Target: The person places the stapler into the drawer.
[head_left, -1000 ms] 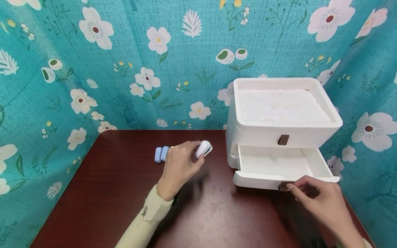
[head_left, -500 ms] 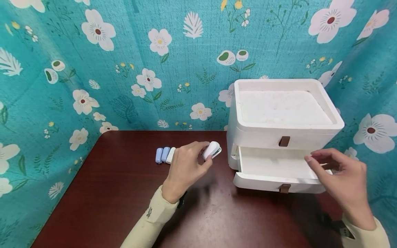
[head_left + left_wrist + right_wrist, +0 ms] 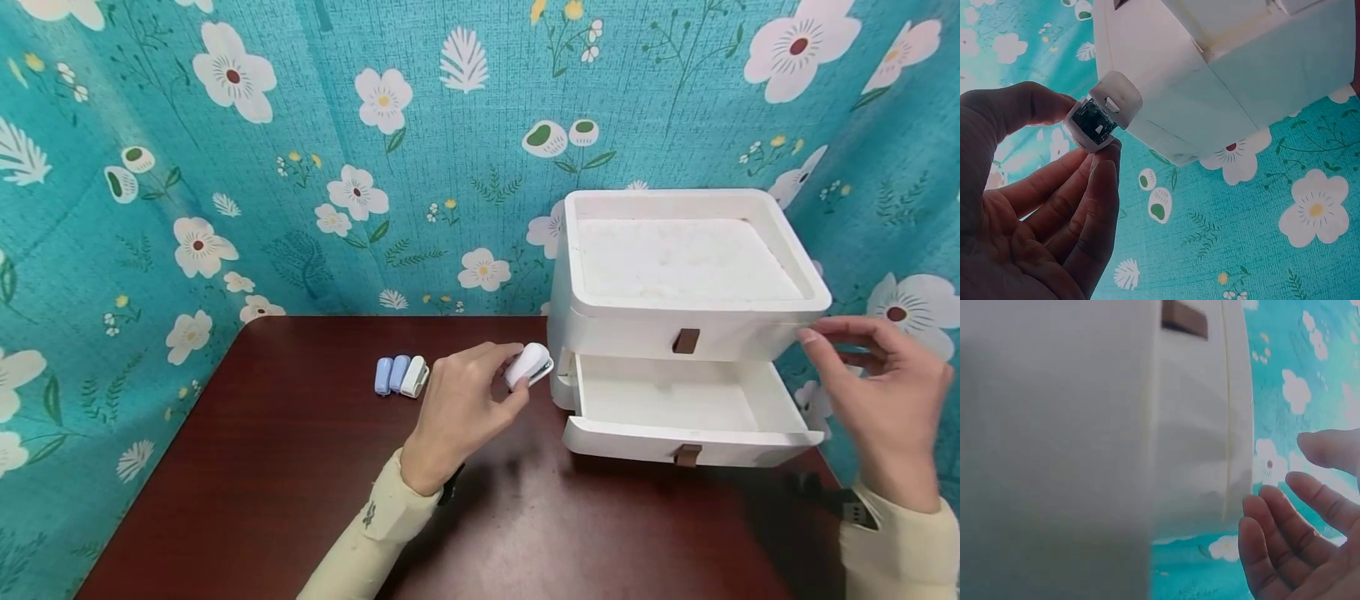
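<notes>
My left hand (image 3: 465,408) pinches a white mini stapler (image 3: 527,364) between thumb and fingertips, just left of the drawer unit. In the left wrist view the stapler (image 3: 1107,112) shows its dark inner part between two white halves. To the left of that hand, two blue mini staplers (image 3: 383,376) and a white mini stapler (image 3: 415,377) lie side by side on the table. My right hand (image 3: 885,375) is beside the unit's right front corner, holding nothing, its fingers loosely bent. The lower drawer (image 3: 675,442) is pulled out, with nothing seen inside.
The white drawer unit (image 3: 697,329) stands at the back right of the dark red table (image 3: 285,467). Its upper drawer is closed and has a brown pull tab (image 3: 686,341). A flowered teal curtain (image 3: 465,183) hangs behind and along both sides.
My right hand has let go of the lower drawer's tab and moved up and right. My left hand has carried the white mini stapler rightward, closer to the drawer unit.
</notes>
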Demonstrator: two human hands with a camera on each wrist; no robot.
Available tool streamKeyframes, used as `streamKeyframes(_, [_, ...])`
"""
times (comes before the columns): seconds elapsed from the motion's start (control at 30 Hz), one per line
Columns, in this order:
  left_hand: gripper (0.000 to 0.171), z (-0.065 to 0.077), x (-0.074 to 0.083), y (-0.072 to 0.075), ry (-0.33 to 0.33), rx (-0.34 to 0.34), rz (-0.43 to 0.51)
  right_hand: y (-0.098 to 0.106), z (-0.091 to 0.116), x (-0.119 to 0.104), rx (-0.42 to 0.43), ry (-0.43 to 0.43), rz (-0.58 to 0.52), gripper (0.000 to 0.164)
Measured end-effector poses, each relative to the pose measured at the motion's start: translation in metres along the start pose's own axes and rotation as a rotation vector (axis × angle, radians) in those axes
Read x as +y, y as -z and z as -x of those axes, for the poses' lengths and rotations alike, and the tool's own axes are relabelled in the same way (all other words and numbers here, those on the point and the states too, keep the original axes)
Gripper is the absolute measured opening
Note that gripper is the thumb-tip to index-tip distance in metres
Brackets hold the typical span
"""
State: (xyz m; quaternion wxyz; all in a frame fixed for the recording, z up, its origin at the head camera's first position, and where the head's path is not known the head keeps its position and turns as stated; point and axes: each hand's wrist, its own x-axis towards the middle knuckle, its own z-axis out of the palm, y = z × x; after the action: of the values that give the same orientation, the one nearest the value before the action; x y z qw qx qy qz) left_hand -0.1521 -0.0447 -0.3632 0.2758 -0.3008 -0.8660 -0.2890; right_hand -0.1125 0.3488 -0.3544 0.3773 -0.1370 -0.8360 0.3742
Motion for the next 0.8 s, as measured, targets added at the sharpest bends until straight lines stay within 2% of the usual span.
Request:
streamKeyframes(0.17, [0.028,-0.003,0.005,-0.002,-0.011,0.0,0.019,-0.001,-0.008,0.01,0.026,-0.034,0.033,0.033])
streamKeyframes(0.3, [0.027,-0.007,0.008,-0.005,-0.02,0.0,0.032,-0.004,-0.015,0.015,0.001,-0.08,0.064,0.042])
streamKeyframes(0.5, [0.027,-0.013,0.013,-0.012,-0.022,-0.025,0.063,-0.004,-0.025,0.023,-0.141,-0.237,0.116,0.05])
streamKeyframes(0.57, [0.027,-0.014,0.014,-0.014,-0.023,-0.041,0.077,-0.003,-0.027,0.025,-0.194,-0.264,0.134,0.052])
streamKeyframes(0.63, [0.027,-0.016,0.015,-0.016,-0.031,-0.056,0.083,-0.002,-0.028,0.028,-0.238,-0.254,0.143,0.053])
streamKeyframes(0.8, [0.027,-0.02,0.016,-0.023,-0.077,-0.078,0.084,0.005,-0.033,0.033,-0.315,-0.162,0.145,0.054])
